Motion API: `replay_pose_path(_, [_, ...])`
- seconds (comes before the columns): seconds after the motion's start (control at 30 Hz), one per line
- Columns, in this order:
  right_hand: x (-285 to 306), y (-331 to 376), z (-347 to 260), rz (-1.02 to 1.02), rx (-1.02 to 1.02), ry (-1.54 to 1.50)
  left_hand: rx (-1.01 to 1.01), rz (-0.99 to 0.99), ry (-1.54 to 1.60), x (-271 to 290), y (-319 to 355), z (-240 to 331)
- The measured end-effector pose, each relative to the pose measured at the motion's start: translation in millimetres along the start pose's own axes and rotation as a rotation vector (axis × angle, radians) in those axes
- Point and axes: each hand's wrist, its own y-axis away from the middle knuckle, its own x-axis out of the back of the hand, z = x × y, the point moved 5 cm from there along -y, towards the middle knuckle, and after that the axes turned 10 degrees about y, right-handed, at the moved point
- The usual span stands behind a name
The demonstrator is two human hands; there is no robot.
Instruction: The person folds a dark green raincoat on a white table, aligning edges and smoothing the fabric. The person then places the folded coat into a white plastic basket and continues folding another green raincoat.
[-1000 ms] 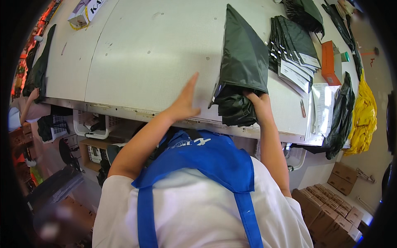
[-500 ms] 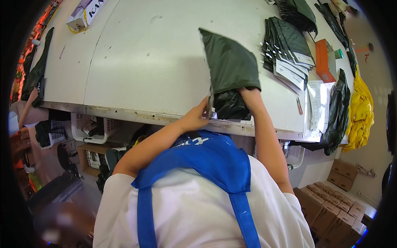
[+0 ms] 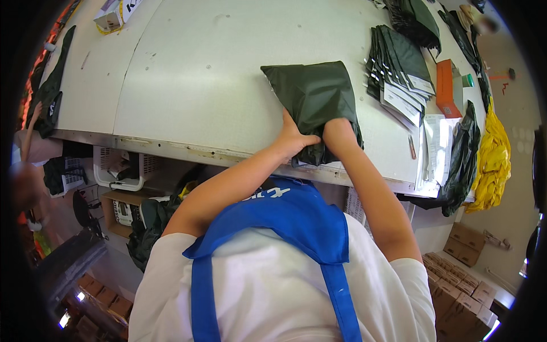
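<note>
A dark green plastic pouch (image 3: 313,91) lies at the near edge of the worktable, its mouth toward me and a shinier dark fold bunched there. My left hand (image 3: 295,138) is closed on the pouch's left side near the mouth, thumb on top and fingers mostly hidden underneath. At the mouth's right side, my right hand (image 3: 340,137) is closed with its fingers curled into the plastic; the fingertips are hidden. Whatever the pouch contains does not show.
To the right are a fanned stack of dark green pouches (image 3: 399,62) with white labels, an orange box (image 3: 448,88), a slim tool (image 3: 412,147) and papers (image 3: 436,142). Yellow plastic (image 3: 491,162) hangs beyond. A white basket (image 3: 118,171) sits below the table (image 3: 194,102); another person's arm (image 3: 32,128) shows at far left.
The pouch has come down flatter onto the table, its raised far end lowering toward me. My left hand has moved up and right with its thumb over the pouch; my right hand has shifted slightly inward.
</note>
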Motion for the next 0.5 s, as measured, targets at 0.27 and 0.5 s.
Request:
replay_pose_path(0.27, [-42.7,2.0,57.4,0.336,-0.02,-0.153,0.066,-0.062,-0.01,8.3,8.7,-6.6])
replay_pose_path(0.5, [-38.1,-17.7,5.6,0.311,0.027,-0.215,0.077,-0.104,-0.152,16.8,13.5,-3.6])
